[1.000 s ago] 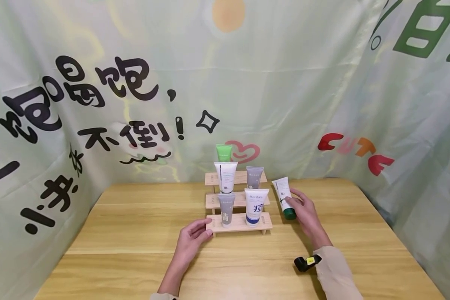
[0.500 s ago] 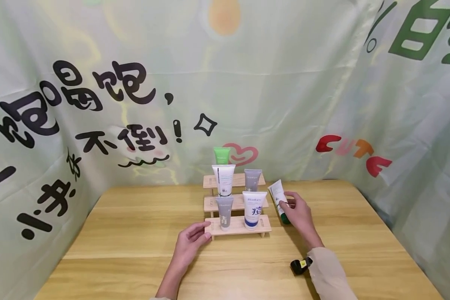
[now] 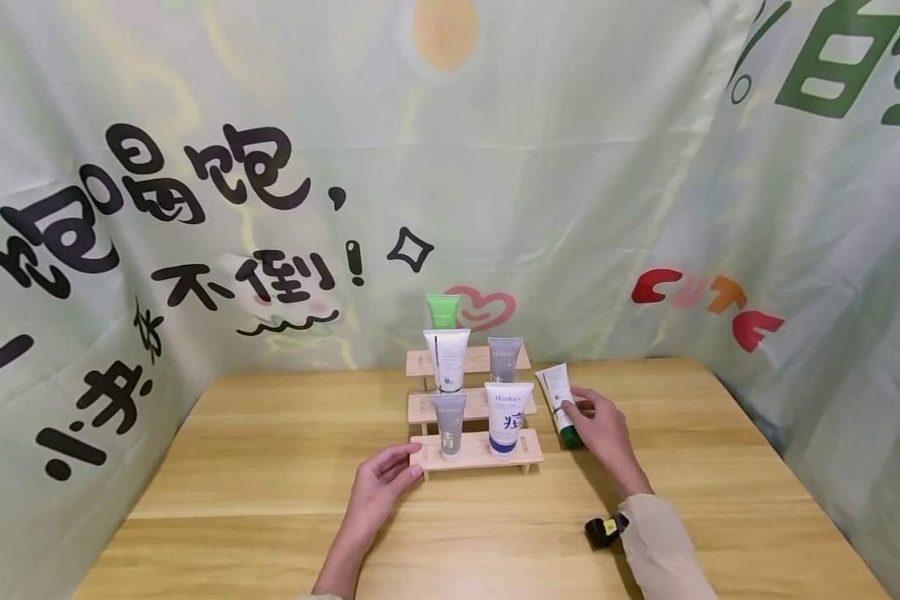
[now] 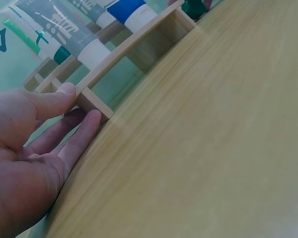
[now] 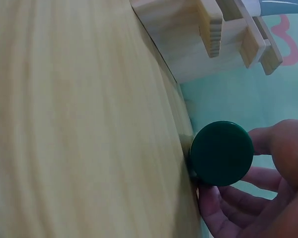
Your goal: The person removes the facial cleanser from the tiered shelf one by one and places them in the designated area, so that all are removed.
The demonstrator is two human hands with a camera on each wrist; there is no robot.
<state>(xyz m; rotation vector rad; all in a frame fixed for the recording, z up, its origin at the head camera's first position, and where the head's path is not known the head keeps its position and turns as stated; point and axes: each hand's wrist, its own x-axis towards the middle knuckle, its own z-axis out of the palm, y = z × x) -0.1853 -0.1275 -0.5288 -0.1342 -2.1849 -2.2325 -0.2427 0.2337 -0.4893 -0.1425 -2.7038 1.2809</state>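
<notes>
My left hand [image 3: 381, 490] grips the front left corner of a stepped wooden display rack [image 3: 474, 451]; in the left wrist view its thumb lies on the step's edge and a fingertip on the leg. My right hand [image 3: 602, 429] holds a white squeeze tube [image 3: 555, 390] with a green cap [image 5: 222, 153], just right of the rack. The tube leans with its cap end low, close over the table. On the rack stand a grey tube [image 3: 451, 423] and a blue-capped white tube [image 3: 508, 412] in front. Behind are a white tube [image 3: 447, 357], another grey tube [image 3: 503, 357] and a green tube [image 3: 443, 311].
The rack stands near the back of a wooden table [image 3: 270, 467]. A printed cloth [image 3: 555, 183] hangs behind and along both sides. A small black device [image 3: 603, 532] sits at the right wrist, by the sleeve [image 3: 663, 546].
My right hand has brought the green-capped tube slightly left and nearer to me, closer to the rack. My left hand keeps its place on the rack's corner. The head view has shifted slightly.
</notes>
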